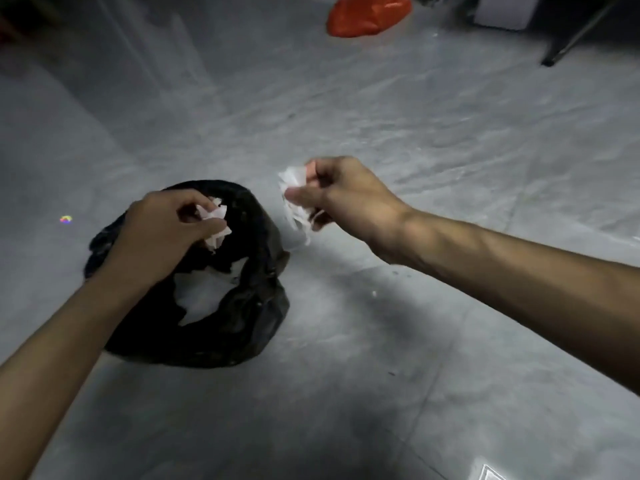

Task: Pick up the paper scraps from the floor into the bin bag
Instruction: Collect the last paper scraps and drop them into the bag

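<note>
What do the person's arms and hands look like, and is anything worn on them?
Both arms are bare up to the picture's edge: no sleeves show. The left hand and the right hand wear no gloves. No watch, bracelet or ring shows on the wrists or fingers, though the picture is somewhat blurred.

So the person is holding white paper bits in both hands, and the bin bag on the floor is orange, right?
Almost. Both the left hand and the right hand do hold white paper scraps, but the bin bag under the left hand is black, not orange, with white paper already inside. The head view shows it. The orange thing is a different bag, lying far back on the floor.
</note>
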